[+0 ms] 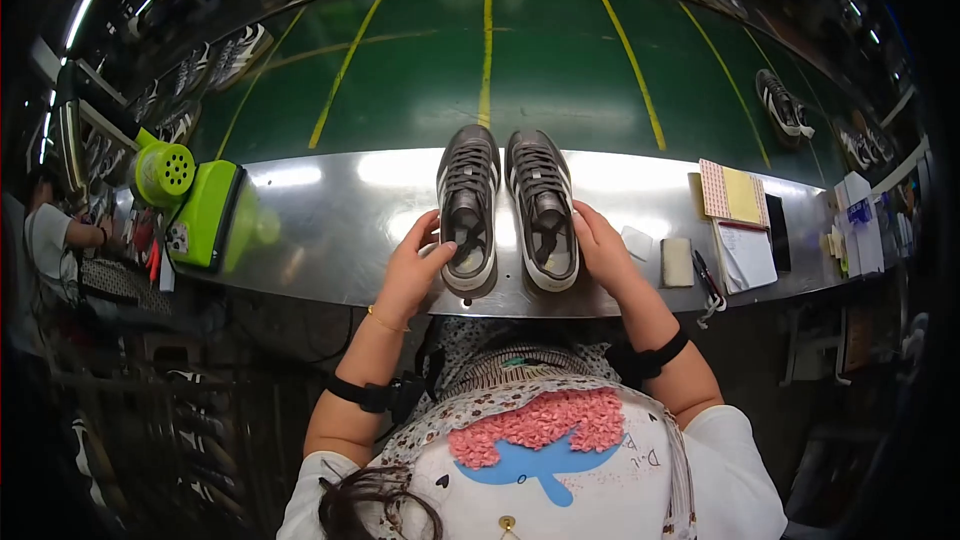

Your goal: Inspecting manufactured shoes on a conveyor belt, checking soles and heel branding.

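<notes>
"Pinching on one side, by the look of it: the left hand [414, 258] is holding the left shoe [468, 208] near its heel, thumb lying at the collar, other fingers lying along the outer side."

"And the right hand [604, 246]?"

"Its fingers are touching the outer side of the right shoe [541, 208]. Cannot tell whether they are gripping. Both dark, white-striped shoes are standing upright, side by side, on the metal tabletop [330, 240], toes reaching toward the green surface [420, 70] with yellow lines."

"Any hazards?"

"Heels are sitting near the front edge, so a careless backward pull could be tipping one off. If that green surface is running as a belt, it could be catching the toes and turning the pair."

"Writing?"

"Insole marks are showing too small to read. Shirt [590, 440] is carrying partial lettering, folds hiding some. Farther right, a notepad [745, 258] is lying near the beige block [676, 262]; a pale box [862, 224] is bearing blurred print. No brand is reading clearly."
</notes>
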### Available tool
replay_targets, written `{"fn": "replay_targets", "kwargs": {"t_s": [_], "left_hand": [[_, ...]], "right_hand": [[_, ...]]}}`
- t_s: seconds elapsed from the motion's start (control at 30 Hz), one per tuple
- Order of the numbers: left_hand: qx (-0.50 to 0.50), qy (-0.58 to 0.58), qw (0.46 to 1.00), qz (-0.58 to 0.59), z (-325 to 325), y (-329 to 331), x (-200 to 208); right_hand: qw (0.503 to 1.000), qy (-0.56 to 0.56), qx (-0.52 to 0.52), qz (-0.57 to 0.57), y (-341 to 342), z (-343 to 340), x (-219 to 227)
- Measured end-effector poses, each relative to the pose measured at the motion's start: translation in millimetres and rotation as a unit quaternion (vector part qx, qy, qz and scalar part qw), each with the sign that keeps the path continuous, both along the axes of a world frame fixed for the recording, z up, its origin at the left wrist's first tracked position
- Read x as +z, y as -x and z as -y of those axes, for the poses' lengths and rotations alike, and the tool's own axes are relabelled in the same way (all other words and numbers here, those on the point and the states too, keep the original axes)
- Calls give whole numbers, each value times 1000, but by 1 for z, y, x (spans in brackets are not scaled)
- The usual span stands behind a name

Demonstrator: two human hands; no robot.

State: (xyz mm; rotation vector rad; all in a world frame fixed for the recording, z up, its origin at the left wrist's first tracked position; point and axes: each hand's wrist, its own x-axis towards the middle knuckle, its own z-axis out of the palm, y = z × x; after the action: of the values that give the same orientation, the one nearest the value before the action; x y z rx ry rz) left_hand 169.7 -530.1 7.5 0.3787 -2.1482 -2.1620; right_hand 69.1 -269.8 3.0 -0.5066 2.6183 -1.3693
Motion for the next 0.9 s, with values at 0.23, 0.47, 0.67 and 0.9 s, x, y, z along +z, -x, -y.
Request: {"fn": "replay_targets", "kwargs": {"t_s": [0.23,0.47,0.67,0.9], "left_hand": [[-7,-49,999,16,0,0,8],[-28,-75,995,53,-8,-13,21],[-32,-146,988,48,3,-15,12],[-34,-149,988,20,10,-14,-14]], "right_hand": [[998,-16,1,-66,-10,1,30],[956,-175,223,-72,-31,15,95],[921,-242,293,-88,-46,37,97],[914,-277,288,-76,-47,45,94]]}}
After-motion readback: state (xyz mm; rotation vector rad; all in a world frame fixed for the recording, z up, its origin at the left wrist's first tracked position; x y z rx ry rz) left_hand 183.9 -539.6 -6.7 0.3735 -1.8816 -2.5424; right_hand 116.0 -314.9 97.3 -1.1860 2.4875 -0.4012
